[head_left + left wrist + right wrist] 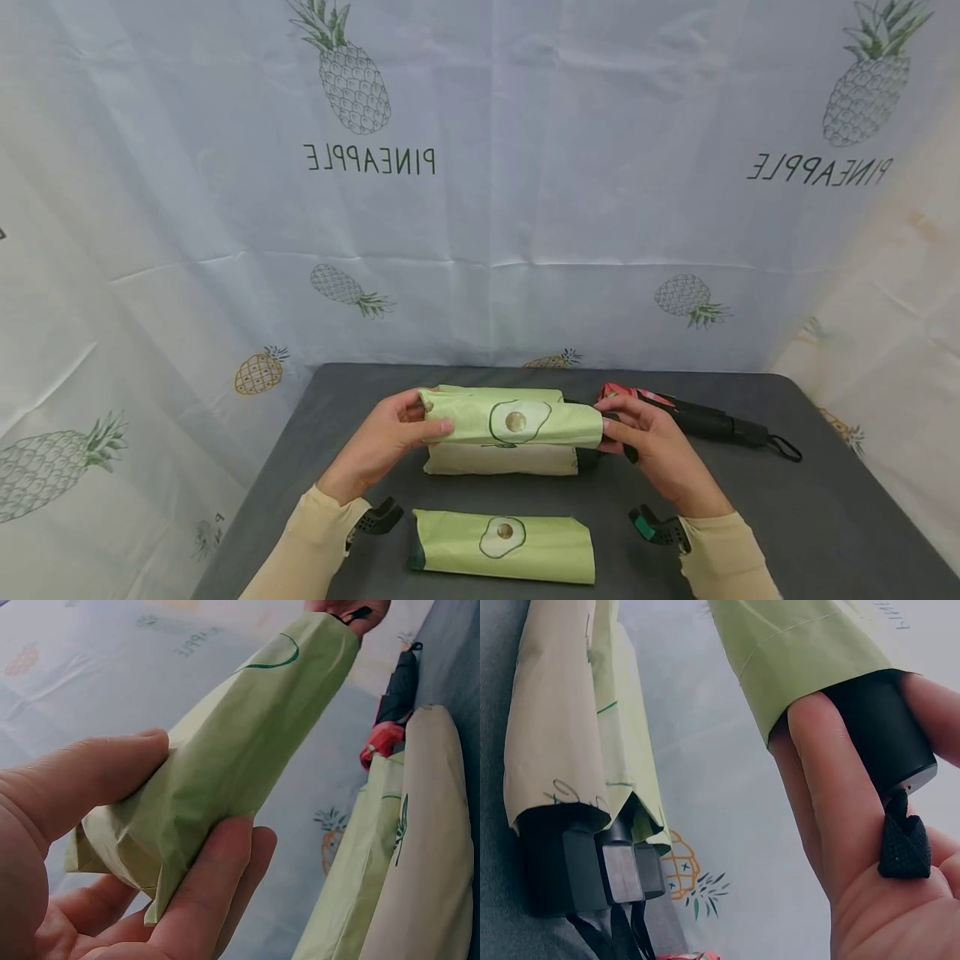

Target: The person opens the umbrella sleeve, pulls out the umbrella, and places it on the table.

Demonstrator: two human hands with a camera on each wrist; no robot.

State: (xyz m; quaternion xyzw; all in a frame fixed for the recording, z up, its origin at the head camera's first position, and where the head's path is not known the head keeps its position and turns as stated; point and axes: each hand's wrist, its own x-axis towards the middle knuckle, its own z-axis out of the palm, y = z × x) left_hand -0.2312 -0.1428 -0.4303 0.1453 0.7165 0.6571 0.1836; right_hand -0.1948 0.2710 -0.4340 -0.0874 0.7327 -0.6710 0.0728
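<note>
Between both hands, above the table, is a folded umbrella in a light green cover [457, 425] with an avocado-like picture. My left hand [390, 437] grips the cover's far end, thumb on one side and fingers on the other, in the left wrist view. My right hand [652, 446] holds the other end, where the black handle [885, 731] sticks out of the cover's mouth and a black strap [905, 844] hangs. Some right fingertips are hidden by the cover. Beneath and behind lie a cream-covered umbrella [498, 461] and green-covered ones [634, 712], their black handles side by side.
A flat-looking green cover [547, 550] with the same picture lies nearer me on the dark grey table [300, 500]. To the right rests a black and red folded umbrella [701, 418] with a wrist loop. A pineapple-print curtain [562, 208] hangs behind the table.
</note>
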